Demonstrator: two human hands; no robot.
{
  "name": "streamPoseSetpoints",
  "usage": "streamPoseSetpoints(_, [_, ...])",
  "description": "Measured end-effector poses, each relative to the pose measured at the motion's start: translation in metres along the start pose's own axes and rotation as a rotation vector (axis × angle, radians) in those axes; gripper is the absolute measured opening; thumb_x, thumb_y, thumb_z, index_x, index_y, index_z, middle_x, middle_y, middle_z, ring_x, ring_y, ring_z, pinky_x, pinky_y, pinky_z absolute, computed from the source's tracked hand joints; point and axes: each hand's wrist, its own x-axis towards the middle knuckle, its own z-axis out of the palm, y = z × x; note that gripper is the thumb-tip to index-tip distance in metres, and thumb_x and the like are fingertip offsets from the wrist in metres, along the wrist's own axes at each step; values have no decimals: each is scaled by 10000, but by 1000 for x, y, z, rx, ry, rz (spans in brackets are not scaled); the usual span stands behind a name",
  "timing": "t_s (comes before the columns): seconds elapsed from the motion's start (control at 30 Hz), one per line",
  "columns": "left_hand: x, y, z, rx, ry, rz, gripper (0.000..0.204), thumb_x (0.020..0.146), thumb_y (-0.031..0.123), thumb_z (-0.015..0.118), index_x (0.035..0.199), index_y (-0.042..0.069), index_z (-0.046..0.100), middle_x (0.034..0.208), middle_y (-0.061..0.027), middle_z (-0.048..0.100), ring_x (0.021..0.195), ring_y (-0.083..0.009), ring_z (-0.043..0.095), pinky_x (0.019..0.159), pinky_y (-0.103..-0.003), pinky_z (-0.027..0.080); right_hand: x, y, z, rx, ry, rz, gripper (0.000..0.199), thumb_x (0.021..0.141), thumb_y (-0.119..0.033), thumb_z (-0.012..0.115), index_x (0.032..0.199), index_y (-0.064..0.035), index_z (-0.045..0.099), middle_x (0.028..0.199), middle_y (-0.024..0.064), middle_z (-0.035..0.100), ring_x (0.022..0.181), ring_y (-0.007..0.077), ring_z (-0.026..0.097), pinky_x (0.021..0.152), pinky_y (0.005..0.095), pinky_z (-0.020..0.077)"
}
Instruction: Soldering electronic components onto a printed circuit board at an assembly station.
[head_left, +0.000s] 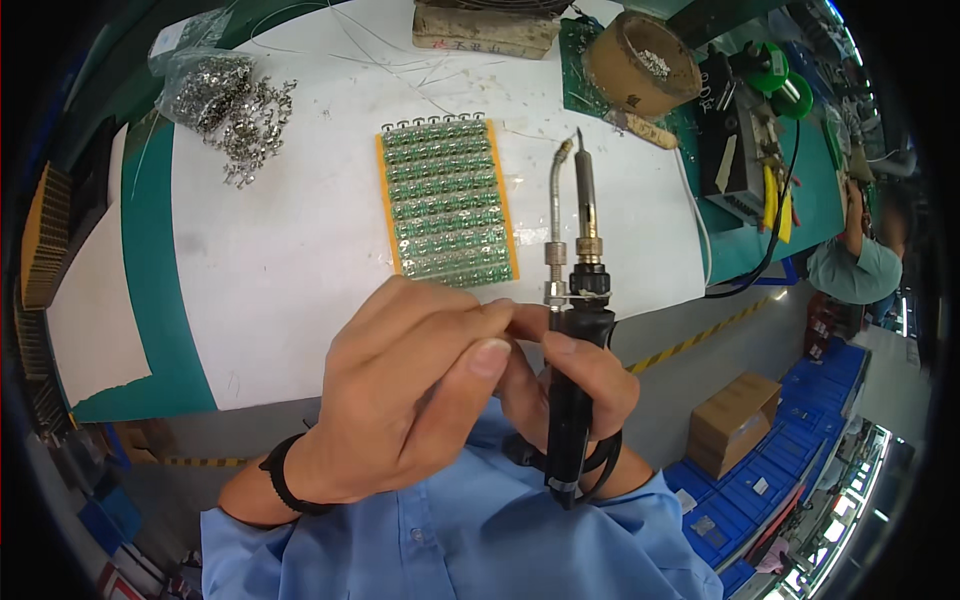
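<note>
and here we are at the table [150, 250], green-topped with a white sheet [290, 310] spread across it. the right hand [598, 385] has its fingers wrapped around the black handle of a soldering iron [570, 425], the iron standing nearly upright in the view, tip pointing away toward the far side. alongside its shaft runs a slim metal tube [555, 205], bent at the end near the tip. over comes the left hand [395, 385], a black band [280, 480] on its wrist, thumb and fingers drawn into a pinch right against the right hand's fingertips; whether something small sits between them, i cannot tell.

just beyond the hands lies the panel of green circuit boards [447, 205], flat on the white sheet, orange strips down both sides, rows of metal pieces all over it. up at the left, a clear bag [205, 90] spills small metal parts [250, 145]. thin wire [385, 62] curls behind the panel, and at the far right stands a round brown container [622, 95] with pale bits inside.
</note>
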Motion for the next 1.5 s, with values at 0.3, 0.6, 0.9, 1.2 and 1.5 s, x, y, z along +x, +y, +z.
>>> streamPoseSetpoints(0.3, [-20, -13, 10, -533, 50, -415, 91, 851, -17, 567, 932, -59, 565, 871, -101, 587, 773, -100, 546, 686, -212, 438, -5, -9, 17, 322, 268, 180, 347, 774, 101, 615, 1060, -17, 457, 962, 223, 630, 855, 240, 656, 699, 282, 540])
streamPoseSetpoints(0.6, [-25, -16, 9, -614, 63, -353, 107, 798, -35, 627, 899, -48, 595, 813, -69, 597, 673, -68, 506, 604, -193, 394, -5, -18, 12, 351, 185, 279, 256, 763, 67, 648, 969, 3, 509, 883, 191, 654, 852, 259, 663, 700, 292, 549])
streamPoseSetpoints(0.9, [-5, -9, -2, -347, -220, -261, 85, 776, -2, 644, 832, -40, 593, 769, -107, 589, 651, -134, 551, 620, -231, 442, -16, -9, -13, 237, -6, 201, 308, 714, 20, 701, 974, -30, 543, 805, 159, 667, 670, 249, 676, 562, 271, 517])
streamPoseSetpoints(1.2, [56, -21, 0, 113, -300, -261, 93, 702, 0, 664, 772, -5, 603, 705, -24, 541, 628, -62, 450, 567, -221, 331, -8, 18, -56, -257, -179, 16, 310, 893, -211, 455, 1110, -4, 377, 774, 167, 646, 616, 152, 587, 589, 226, 451])
streamPoseSetpoints(1.5, [77, -28, 6, 434, -580, -254, 154, 665, 24, 705, 788, 3, 615, 722, -23, 538, 645, -86, 461, 595, -246, 341, -10, 30, -74, -350, -29, -8, 615, 936, -501, 240, 1228, 37, 307, 739, 166, 599, 609, 196, 597, 594, 330, 535])
